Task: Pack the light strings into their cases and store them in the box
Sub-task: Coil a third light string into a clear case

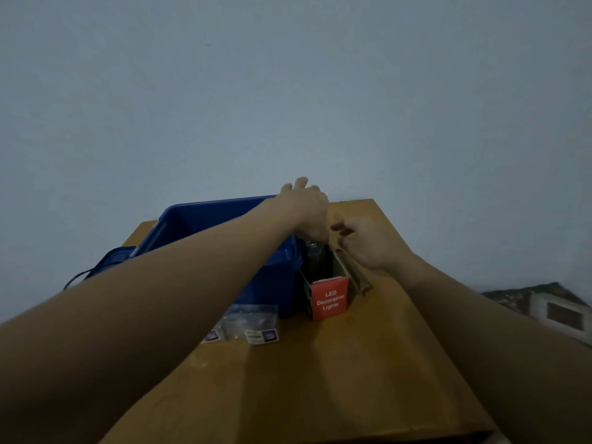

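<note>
**Packing underway: first case still open, nothing seen in the box yet**

Tabletop (320,379), nearest first: two clear labelled pouches (253,322) lay flat at the front. Contents were too blurry to call, but they were probably more strings waiting. Just behind them stood the case (330,299), with its red "LED Decorative Lights" end facing the camera. Its top was open and the flap (352,270) was folded out to the right. The case sat against the right wall of the blue box (205,219). No case showed in the visible part of the box, though the left arm covered some of it.

My read is that one string was partly in, and closing the case, boxing it and the pouches were all left to do.

Both arms were stretched far forward. The left hand (307,213) was over the case mouth, back up, with thumb and forefinger pointing down and apparently pinching the light string (315,251). That showed only as a dark bundle at the opening, and the other fingers were lifted. The right hand (371,245) was at the far end of the flap with fingers curled, apparently holding it back, though contact was blurry.
</note>
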`<state>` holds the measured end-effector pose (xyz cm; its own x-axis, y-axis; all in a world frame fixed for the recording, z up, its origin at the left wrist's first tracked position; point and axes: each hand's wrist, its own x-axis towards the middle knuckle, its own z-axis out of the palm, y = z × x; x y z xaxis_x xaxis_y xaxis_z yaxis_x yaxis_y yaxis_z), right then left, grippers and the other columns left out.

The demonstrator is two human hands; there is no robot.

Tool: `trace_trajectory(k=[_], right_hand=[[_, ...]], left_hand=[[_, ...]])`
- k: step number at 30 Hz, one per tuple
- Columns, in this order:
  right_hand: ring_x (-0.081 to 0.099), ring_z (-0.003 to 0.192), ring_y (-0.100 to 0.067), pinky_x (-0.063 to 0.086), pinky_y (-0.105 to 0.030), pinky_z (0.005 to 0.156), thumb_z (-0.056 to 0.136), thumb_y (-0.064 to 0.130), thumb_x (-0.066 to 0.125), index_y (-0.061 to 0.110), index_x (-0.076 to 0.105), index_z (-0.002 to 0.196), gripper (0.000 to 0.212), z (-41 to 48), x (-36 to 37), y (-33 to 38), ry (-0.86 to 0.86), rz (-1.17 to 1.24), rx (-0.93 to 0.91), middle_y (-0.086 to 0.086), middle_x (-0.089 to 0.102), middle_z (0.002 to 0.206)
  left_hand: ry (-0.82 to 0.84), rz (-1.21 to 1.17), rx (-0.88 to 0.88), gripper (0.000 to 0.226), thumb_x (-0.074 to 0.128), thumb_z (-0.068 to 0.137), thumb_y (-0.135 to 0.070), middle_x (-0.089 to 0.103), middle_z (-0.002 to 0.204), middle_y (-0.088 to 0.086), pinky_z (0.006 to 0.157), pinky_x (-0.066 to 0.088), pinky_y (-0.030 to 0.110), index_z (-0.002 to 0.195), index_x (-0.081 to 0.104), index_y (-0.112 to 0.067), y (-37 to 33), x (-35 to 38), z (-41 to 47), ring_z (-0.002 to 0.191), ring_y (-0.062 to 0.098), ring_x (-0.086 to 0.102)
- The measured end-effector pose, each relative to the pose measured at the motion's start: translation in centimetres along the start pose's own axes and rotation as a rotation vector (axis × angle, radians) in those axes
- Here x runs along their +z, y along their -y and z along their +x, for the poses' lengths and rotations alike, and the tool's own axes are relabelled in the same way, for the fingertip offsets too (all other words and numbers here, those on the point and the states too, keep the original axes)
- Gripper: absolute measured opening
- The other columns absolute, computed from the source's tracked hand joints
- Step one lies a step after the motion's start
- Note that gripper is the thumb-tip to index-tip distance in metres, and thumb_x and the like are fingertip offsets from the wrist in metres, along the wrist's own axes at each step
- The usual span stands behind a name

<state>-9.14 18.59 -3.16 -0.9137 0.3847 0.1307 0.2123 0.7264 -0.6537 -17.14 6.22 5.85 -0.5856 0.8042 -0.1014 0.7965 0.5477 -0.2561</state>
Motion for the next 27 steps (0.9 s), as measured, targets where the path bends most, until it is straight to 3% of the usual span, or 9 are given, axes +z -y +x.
trace_trajectory(k=[2, 5, 8, 13, 16, 20, 22, 25, 27], right_hand=[[0.062, 0.094, -0.010, 0.042, -0.012, 0.061, 0.104, 0.015, 0.054, 0.017, 0.066, 0.124, 0.024, 0.1, 0.1, -0.1, 0.000, 0.011, -0.028, 0.001, 0.068, 0.115], [0.066, 0.091, -0.011, 0.047, -0.015, 0.064, 0.102, 0.016, 0.057, 0.016, 0.071, 0.110, 0.016, 0.0, -0.2, -0.3, -0.003, 0.021, -0.057, 0.002, 0.071, 0.102], [0.064, 0.088, -0.007, 0.046, -0.015, 0.066, 0.101, 0.015, 0.058, 0.016, 0.072, 0.105, 0.014, -0.4, -0.7, -0.2, -0.004, -0.002, -0.113, 0.004, 0.070, 0.099], [0.062, 0.081, -0.013, 0.050, -0.025, 0.065, 0.102, 0.018, 0.056, 0.025, 0.061, 0.083, 0.021, -1.3, -1.3, 0.1, -0.041, -0.015, -0.119, 0.003, 0.067, 0.088], [0.062, 0.083, -0.013, 0.050, -0.027, 0.067, 0.102, 0.020, 0.055, 0.026, 0.060, 0.086, 0.018, -2.3, -2.2, 0.6, -0.071, -0.007, -0.114, 0.004, 0.066, 0.091], [0.064, 0.084, -0.019, 0.049, -0.029, 0.067, 0.101, 0.016, 0.053, 0.018, 0.063, 0.091, 0.015, -3.6, -3.3, 1.8, -0.082, 0.037, -0.108, -0.001, 0.068, 0.090], [0.064, 0.084, -0.021, 0.050, -0.029, 0.067, 0.101, 0.015, 0.053, 0.017, 0.064, 0.091, 0.015, -4.2, -3.7, 2.6, -0.089, 0.035, -0.120, -0.003, 0.069, 0.091], [0.062, 0.082, -0.016, 0.046, -0.020, 0.062, 0.103, 0.015, 0.052, 0.015, 0.063, 0.093, 0.015, -4.9, -4.3, 3.4, -0.105, 0.026, -0.143, -0.002, 0.069, 0.091], [0.060, 0.078, -0.012, 0.043, -0.018, 0.059, 0.103, 0.016, 0.051, 0.017, 0.062, 0.093, 0.015, -5.6, -5.0, 3.8, -0.112, 0.022, -0.146, 0.002, 0.069, 0.091]], left_hand=[[0.055, 0.058, -0.017, 0.042, 0.070, 0.085, -0.044, 0.043, 0.145, 0.011, 0.118, 0.025, 0.054, 0.074, 0.043, -0.014, -0.3, 0.1, 0.4, 0.144, 0.037, 0.020], [0.090, 0.091, -0.004, 0.039, 0.070, 0.085, -0.047, 0.039, 0.150, 0.011, 0.117, 0.026, 0.055, 0.087, 0.048, -0.015, -0.8, 0.4, 0.5, 0.144, 0.036, 0.018], [0.111, 0.166, 0.008, 0.045, 0.068, 0.086, -0.050, 0.033, 0.154, 0.010, 0.118, 0.023, 0.055, 0.113, 0.060, -0.014, -1.4, 0.8, 0.3, 0.147, 0.036, 0.013], [0.134, 0.160, 0.003, 0.031, 0.067, 0.089, -0.042, 0.034, 0.153, 0.010, 0.118, 0.023, 0.055, 0.108, 0.061, -0.018, -1.8, 1.2, -0.2, 0.145, 0.037, 0.015], [0.089, 0.119, 0.012, 0.028, 0.068, 0.089, -0.046, 0.033, 0.155, 0.008, 0.118, 0.024, 0.054, 0.095, 0.056, -0.021, -1.7, 0.5, -0.8, 0.146, 0.036, 0.015], [0.084, 0.058, 0.041, 0.054, 0.072, 0.084, -0.052, 0.033, 0.154, 0.007, 0.118, 0.024, 0.055, 0.127, 0.062, -0.021, -1.8, -0.3, -1.6, 0.146, 0.036, 0.015], [0.102, 0.023, 0.039, 0.058, 0.074, 0.082, -0.051, 0.032, 0.154, 0.007, 0.119, 0.021, 0.056, 0.131, 0.060, -0.023, -2.0, -0.4, -2.1, 0.147, 0.037, 0.013], [0.086, -0.049, 0.026, 0.055, 0.072, 0.083, -0.055, 0.039, 0.148, 0.005, 0.117, 0.025, 0.053, 0.127, 0.063, -0.023, -1.8, -0.2, -2.3, 0.143, 0.035, 0.020], [0.022, -0.106, 0.039, 0.052, 0.071, 0.080, -0.061, 0.051, 0.129, 0.004, 0.111, 0.035, 0.048, 0.112, 0.067, -0.021, -1.4, -0.2, -2.7, 0.130, 0.031, 0.035]])
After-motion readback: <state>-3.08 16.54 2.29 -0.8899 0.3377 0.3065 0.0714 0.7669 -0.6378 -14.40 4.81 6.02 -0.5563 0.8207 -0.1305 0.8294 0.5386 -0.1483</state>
